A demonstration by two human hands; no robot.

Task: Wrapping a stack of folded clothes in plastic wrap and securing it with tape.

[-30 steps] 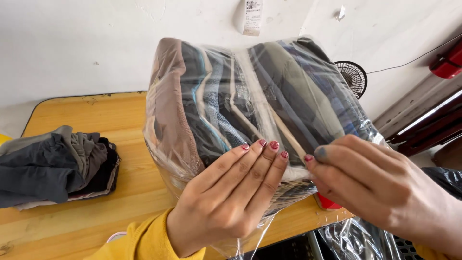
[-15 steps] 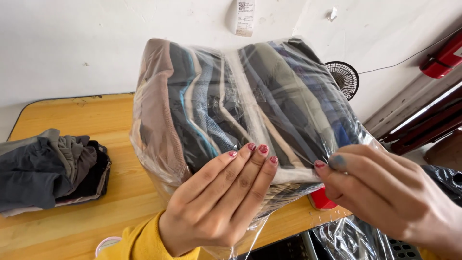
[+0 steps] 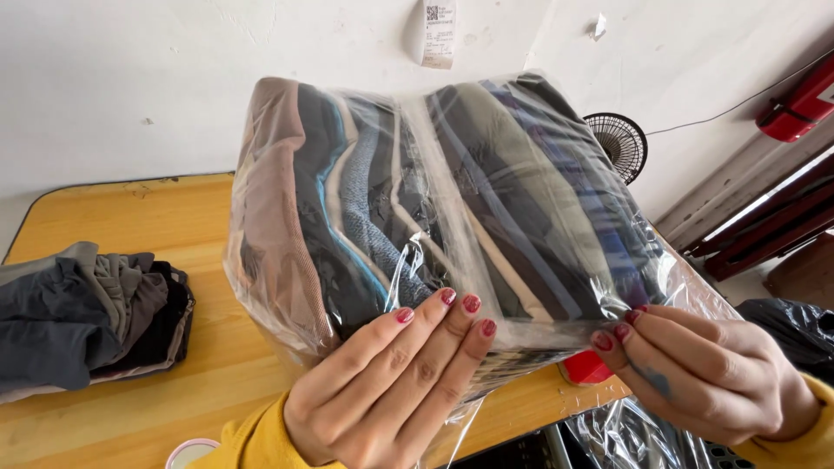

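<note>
A clear plastic bag point(image 3: 434, 208) packed with folded clothes in brown, blue, grey and beige is held up over the wooden table point(image 3: 113, 217). My left hand point(image 3: 391, 391) lies flat against the bag's near side, fingers spread on the plastic. My right hand point(image 3: 695, 373) pinches the loose plastic at the bag's lower right corner. Both hands have red-painted nails and yellow sleeves.
A pile of folded dark grey and black clothes point(image 3: 82, 317) lies at the table's left. A small fan point(image 3: 618, 143) stands by the white wall. Crumpled plastic point(image 3: 634, 434) and a black bag point(image 3: 795, 326) lie at the lower right. A red object point(image 3: 586, 369) peeks under the bag.
The bag has shifted slightly left and turned a little. My right hand's fingers have closed tighter on the plastic corner. The view moved a bit rightward over the table.
</note>
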